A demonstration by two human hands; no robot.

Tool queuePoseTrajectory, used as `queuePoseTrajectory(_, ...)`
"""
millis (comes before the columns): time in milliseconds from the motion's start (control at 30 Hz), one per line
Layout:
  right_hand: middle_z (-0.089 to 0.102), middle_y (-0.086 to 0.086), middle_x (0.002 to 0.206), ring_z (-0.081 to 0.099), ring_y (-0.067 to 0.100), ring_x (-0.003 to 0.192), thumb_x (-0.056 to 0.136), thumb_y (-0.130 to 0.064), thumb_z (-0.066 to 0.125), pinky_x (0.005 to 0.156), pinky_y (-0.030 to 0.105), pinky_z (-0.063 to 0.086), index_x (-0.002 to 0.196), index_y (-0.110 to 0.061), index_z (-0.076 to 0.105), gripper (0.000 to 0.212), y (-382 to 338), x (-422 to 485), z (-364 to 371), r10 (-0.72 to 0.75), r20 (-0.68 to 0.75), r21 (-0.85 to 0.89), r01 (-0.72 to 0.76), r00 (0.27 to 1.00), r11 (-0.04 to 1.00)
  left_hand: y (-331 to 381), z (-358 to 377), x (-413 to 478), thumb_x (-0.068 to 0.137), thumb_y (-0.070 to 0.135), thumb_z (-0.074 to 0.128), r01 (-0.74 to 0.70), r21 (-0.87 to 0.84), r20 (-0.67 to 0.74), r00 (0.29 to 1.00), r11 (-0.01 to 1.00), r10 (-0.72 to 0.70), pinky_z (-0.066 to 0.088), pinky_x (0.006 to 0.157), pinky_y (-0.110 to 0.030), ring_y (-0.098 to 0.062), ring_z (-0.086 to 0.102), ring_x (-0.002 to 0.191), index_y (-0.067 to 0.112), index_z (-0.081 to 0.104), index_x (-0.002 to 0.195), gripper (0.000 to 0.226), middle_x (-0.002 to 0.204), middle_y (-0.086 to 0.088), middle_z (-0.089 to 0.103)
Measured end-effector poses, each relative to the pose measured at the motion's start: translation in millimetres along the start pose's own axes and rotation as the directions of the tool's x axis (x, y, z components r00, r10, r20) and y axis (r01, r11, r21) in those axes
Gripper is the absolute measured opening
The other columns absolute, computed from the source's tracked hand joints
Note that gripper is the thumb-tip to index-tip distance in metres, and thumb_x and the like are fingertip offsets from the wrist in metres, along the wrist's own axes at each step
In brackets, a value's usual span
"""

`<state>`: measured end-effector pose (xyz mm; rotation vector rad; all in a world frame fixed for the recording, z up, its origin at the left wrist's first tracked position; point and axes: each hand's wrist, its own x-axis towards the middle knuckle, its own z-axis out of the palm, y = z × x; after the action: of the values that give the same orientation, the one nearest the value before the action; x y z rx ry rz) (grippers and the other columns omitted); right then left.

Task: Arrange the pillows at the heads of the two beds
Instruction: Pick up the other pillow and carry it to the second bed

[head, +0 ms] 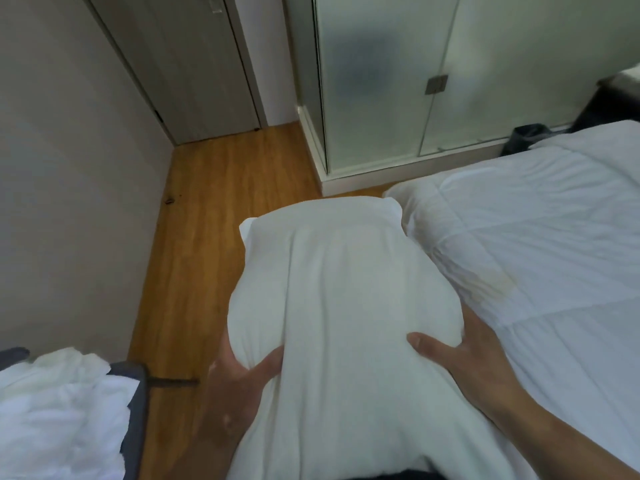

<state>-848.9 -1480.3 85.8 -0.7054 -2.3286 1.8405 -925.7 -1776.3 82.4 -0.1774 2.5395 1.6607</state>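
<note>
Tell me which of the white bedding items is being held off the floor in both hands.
The pillow in the centre, gripped by the left hand and right hand. The duvet lies on the bed; the crumpled linen sits lower left, untouched.

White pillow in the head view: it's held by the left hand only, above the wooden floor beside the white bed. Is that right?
Not quite. The head view shows both hands in a grip on the plump white fabric pillow: the left hand and the right hand. The rest stands: it is above the wooden plank floor, beside the bed with the white quilted cover.
</note>
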Motion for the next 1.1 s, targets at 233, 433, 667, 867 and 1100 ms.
queuePoseTrajectory(233, 0.067, -0.045, 0.097, 0.064, -0.02, 0.088, 0.067, -0.029, 0.091, 0.071, 0.009, 0.046, 0.119, -0.041, 0.061, 0.062, -41, 129, 23, 0.012, -0.126, 0.027, -0.009, 0.992, 1.0, 51, 26, 171, 0.03, 0.078, 0.071, -0.08, 0.062, 0.09, 0.993, 0.995, 0.074, 0.031, 0.113, -0.05, -0.031, 0.045, 0.134, 0.026, 0.032, 0.149, 0.135, 0.147, -0.002, 0.048)
queuePoseTrajectory(433, 0.072, -0.034, 0.098, 0.065, -0.019, 0.086, 0.066, -0.026, 0.092, 0.067, 0.005, 0.049, 0.118, -0.034, 0.064, 0.06, -62, 275, 15, 0.006, -0.186, 0.046, 0.003, 0.982, 0.999, 91, 88, 316, 0.031, 0.088, 0.066, -0.066, 0.109, 0.096, 0.994, 0.992, 0.056, 0.029, 0.114, -0.054, -0.032, 0.043, 0.136, 0.031, 0.028, 0.149, 0.136, 0.15, -0.001, 0.044)
queuePoseTrajectory(667, 0.072, -0.031, 0.104, 0.064, -0.016, 0.091, 0.051, -0.059, 0.084, 0.075, 0.019, 0.048, 0.121, -0.043, 0.061, 0.076, -107, 424, -22, 0.025, -0.176, 0.027, -0.02, 0.984, 0.999, 156, 160, 443, 0.035, 0.081, 0.069, -0.148, 0.109, 0.091, 0.986, 0.983, 0.139, 0.023, 0.117, -0.048, -0.031, 0.039, 0.139, 0.029, 0.028, 0.149, 0.132, 0.153, -0.002, 0.041)
queuePoseTrajectory(867, 0.069, -0.039, 0.098, 0.063, -0.018, 0.088, 0.066, -0.038, 0.09, 0.07, 0.014, 0.047, 0.124, -0.036, 0.063, 0.064, -122, 525, -30, 0.06, -0.25, 0.057, -0.048, 0.966, 0.997, 195, 208, 552, 0.043, 0.07, 0.077, -0.18, 0.041, 0.185, 0.968, 0.983, 0.169, 0.026, 0.117, -0.044, -0.018, 0.043, 0.134, 0.032, 0.033, 0.147, 0.119, 0.147, 0.009, 0.046)
queuePoseTrajectory(1100, 0.073, -0.024, 0.101, 0.063, -0.018, 0.088, 0.068, -0.036, 0.089, 0.072, 0.017, 0.047, 0.126, -0.033, 0.063, 0.064, -138, 648, -19, 0.134, -0.414, 0.091, -0.105, 0.9, 0.99, 245, 272, 713, 0.06, 0.043, 0.087, -0.198, -0.036, 0.363, 0.91, 0.98, 0.197, 0.035, 0.104, -0.032, -0.017, 0.051, 0.122, 0.028, 0.043, 0.143, 0.095, 0.127, 0.013, 0.057)
